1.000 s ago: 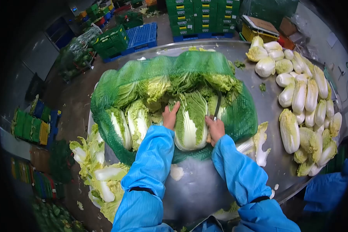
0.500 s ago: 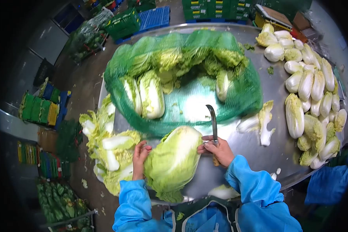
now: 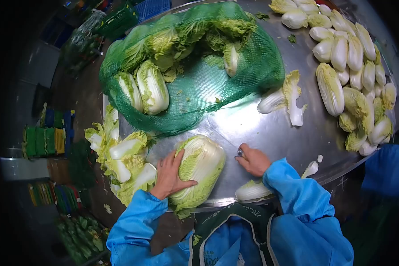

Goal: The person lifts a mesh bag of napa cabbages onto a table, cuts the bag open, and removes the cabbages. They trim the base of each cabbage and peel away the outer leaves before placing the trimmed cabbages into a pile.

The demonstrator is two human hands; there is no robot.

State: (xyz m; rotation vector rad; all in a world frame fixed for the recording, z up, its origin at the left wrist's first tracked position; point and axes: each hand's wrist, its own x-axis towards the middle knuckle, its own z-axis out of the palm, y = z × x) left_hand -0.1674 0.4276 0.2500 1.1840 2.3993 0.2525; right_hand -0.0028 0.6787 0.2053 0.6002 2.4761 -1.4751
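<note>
A large Chinese cabbage [image 3: 207,162] lies on the metal table in front of me, its white base pointing away. My left hand [image 3: 169,174] grips it from the left side, thumb and fingers apart over the leaves. To the right of the cabbage, my right hand [image 3: 253,160] is closed around a knife [image 3: 240,153]. Only a bit of the knife's metal shows at the fingers; its handle is hidden in the fist and the blade is hard to make out. The right hand is apart from the cabbage.
A green mesh sack [image 3: 159,126] with several Chinese cabbages spreads across the table's far side. Trimmed cabbages [image 3: 339,48] are piled at the right. Loose leaves [image 3: 124,150] lie at the left edge, more leaves [image 3: 292,97] beyond my right hand, and a white-stemmed piece [image 3: 252,190] near the front edge.
The Chinese cabbage has turned, showing more of its white ribs. My left hand has moved from its side onto its leaves. The knife, upright before, now hardly shows. The view has shifted.
</note>
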